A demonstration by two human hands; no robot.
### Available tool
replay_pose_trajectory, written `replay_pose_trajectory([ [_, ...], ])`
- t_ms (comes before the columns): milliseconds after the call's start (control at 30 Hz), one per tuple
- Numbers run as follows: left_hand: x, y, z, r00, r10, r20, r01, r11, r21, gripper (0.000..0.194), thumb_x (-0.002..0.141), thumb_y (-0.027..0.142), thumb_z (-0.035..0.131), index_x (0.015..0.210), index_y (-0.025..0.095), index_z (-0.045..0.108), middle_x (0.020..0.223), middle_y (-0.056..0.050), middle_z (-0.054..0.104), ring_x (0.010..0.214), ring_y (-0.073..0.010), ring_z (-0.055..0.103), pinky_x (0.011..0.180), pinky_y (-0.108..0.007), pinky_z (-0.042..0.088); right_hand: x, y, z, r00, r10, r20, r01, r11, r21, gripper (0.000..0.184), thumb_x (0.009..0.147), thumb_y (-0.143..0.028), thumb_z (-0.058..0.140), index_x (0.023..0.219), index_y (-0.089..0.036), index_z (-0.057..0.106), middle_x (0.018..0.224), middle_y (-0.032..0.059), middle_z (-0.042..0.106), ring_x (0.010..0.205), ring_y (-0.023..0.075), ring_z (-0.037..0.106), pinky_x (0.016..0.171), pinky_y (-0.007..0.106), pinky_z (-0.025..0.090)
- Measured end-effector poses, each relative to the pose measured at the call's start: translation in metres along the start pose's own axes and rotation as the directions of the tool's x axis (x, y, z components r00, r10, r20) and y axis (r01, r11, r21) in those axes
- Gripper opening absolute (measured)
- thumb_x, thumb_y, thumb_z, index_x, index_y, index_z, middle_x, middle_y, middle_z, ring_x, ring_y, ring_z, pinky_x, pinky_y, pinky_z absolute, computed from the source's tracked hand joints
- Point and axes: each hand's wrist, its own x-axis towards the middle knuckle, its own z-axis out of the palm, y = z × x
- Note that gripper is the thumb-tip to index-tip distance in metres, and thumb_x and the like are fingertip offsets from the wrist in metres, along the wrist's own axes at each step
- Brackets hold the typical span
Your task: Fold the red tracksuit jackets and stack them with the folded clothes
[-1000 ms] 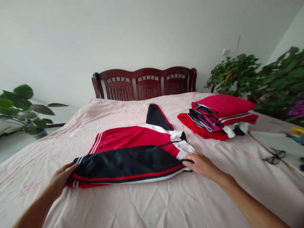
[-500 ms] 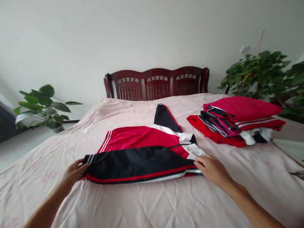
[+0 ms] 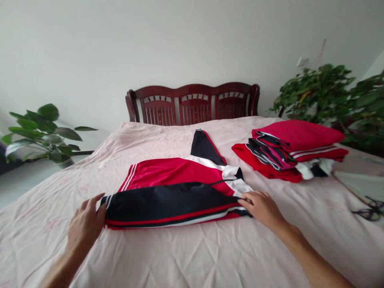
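A jacket (image 3: 177, 172) in red, black and white lies spread on the bed, its collar to the right and its striped hem to the left. One black sleeve (image 3: 168, 204) with red and white stripes is laid across the near side of the body. My left hand (image 3: 88, 222) is at this sleeve's cuff, thumb and forefinger around the edge. Near the shoulder, my right hand (image 3: 262, 206) pinches the fabric with closed fingers. The far sleeve (image 3: 205, 148) stretches away toward the headboard.
A pile of folded clothes (image 3: 300, 138), mostly red, stands to the right on the pale pink bedsheet (image 3: 180, 260). Black-framed glasses (image 3: 370, 210) lie at the right edge. A dark wooden headboard (image 3: 192, 104) is at the back, with leafy plants (image 3: 318, 96) at right and a potted plant (image 3: 45, 132) at left.
The near sleeve and side have been straightened, and more red shows along the near edge. My left hand has turned and its fingers have loosened at the cuff. The view has shifted slightly right.
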Motion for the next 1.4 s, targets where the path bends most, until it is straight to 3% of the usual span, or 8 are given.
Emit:
replay_pose_trajectory([
  [67, -0.008, 0.014, -0.001, 0.987, 0.157, -0.029, -0.158, 0.988, -0.005, 0.043, 0.097, 0.042, 0.036, 0.126, 0.022, 0.061, 0.125, -0.013, 0.064, 0.113, -0.0295, 0.061, 0.096, -0.047, 0.049, 0.002, -0.002, -0.006, 1.000, 0.024, -0.017, -0.024, 1.000, 0.004, 0.027, 0.094, -0.041, 0.051, 0.080, -0.025, 0.068, 0.081, 0.0025, 0.072, 0.083, 0.0227, 0.064, 0.077, 0.035, 0.039],
  [167, -0.022, 0.035, 0.010, 0.908, 0.418, 0.032, -0.412, 0.903, -0.120, 0.041, 0.098, 0.044, 0.039, 0.123, 0.024, 0.063, 0.127, -0.008, 0.065, 0.119, -0.0245, 0.059, 0.104, -0.041, 0.046, 0.007, -0.015, -0.012, 0.995, -0.011, -0.097, 0.011, 1.000, -0.007, 0.035, 0.099, -0.037, 0.041, 0.080, -0.023, 0.067, 0.083, 0.0053, 0.072, 0.084, 0.0226, 0.061, 0.079, 0.035, 0.038],
  [267, -0.035, 0.049, 0.029, 0.851, 0.513, 0.112, -0.508, 0.858, -0.069, 0.042, 0.097, 0.041, 0.042, 0.131, 0.026, 0.061, 0.136, -0.006, 0.063, 0.129, -0.0250, 0.054, 0.110, -0.044, 0.042, 0.017, -0.041, -0.013, 0.989, -0.074, -0.131, 0.075, 0.997, 0.007, 0.038, 0.100, -0.032, 0.037, 0.078, -0.022, 0.066, 0.083, 0.0062, 0.070, 0.085, 0.0209, 0.060, 0.079, 0.033, 0.038],
  [400, -0.047, 0.056, 0.044, 0.842, 0.523, 0.136, -0.534, 0.842, 0.073, 0.044, 0.096, 0.038, 0.045, 0.136, 0.027, 0.059, 0.143, -0.006, 0.059, 0.137, -0.0263, 0.048, 0.116, -0.048, 0.035, 0.039, -0.082, -0.004, 0.994, -0.073, -0.076, 0.073, 0.997, -0.004, 0.033, 0.100, -0.030, 0.041, 0.084, -0.022, 0.068, 0.092, 0.0056, 0.071, 0.090, 0.0200, 0.061, 0.079, 0.031, 0.038],
  [567, -0.050, 0.054, 0.044, 0.840, 0.518, 0.160, -0.538, 0.833, 0.127, 0.047, 0.097, 0.039, 0.043, 0.140, 0.028, 0.055, 0.148, -0.006, 0.054, 0.139, -0.0261, 0.046, 0.117, -0.049, 0.033, 0.069, -0.112, 0.019, 1.000, -0.001, 0.029, 0.002, 1.000, -0.021, 0.026, 0.095, -0.044, 0.055, 0.102, -0.023, 0.068, 0.104, 0.0062, 0.071, 0.101, 0.0229, 0.062, 0.079, 0.031, 0.040],
  [833, -0.050, 0.056, 0.047, 0.844, 0.496, 0.204, -0.527, 0.838, 0.143, 0.051, 0.096, 0.040, 0.045, 0.146, 0.029, 0.049, 0.154, -0.008, 0.046, 0.142, -0.0282, 0.043, 0.117, -0.053, 0.031, 0.098, -0.091, 0.038, 0.987, 0.115, 0.112, -0.109, 0.993, -0.055, 0.035, 0.102, -0.038, 0.035, 0.098, -0.024, 0.067, 0.095, 0.0045, 0.075, 0.085, 0.0185, 0.069, 0.064, 0.027, 0.036],
  [1267, -0.043, 0.057, 0.038, 0.929, 0.361, 0.081, -0.368, 0.882, 0.294, 0.049, 0.094, 0.040, 0.042, 0.138, 0.024, 0.059, 0.149, -0.011, 0.053, 0.140, -0.0326, 0.043, 0.119, -0.061, 0.015, 0.089, -0.079, 0.044, 0.996, 0.032, 0.081, -0.021, 0.991, -0.133, 0.030, 0.102, -0.030, 0.035, 0.103, -0.020, 0.063, 0.096, 0.0094, 0.073, 0.084, 0.0218, 0.068, 0.067, 0.029, 0.039],
  [1400, -0.030, 0.047, 0.035, 0.938, 0.322, 0.127, -0.344, 0.910, 0.232, 0.049, 0.096, 0.039, 0.039, 0.139, 0.023, 0.055, 0.151, -0.010, 0.050, 0.137, -0.0271, 0.048, 0.114, -0.050, 0.031, 0.087, -0.077, 0.045, 0.999, 0.013, 0.052, -0.007, 0.992, -0.123, 0.034, 0.103, -0.030, 0.032, 0.102, -0.019, 0.064, 0.095, 0.0088, 0.072, 0.081, 0.0192, 0.066, 0.067, 0.028, 0.038],
])
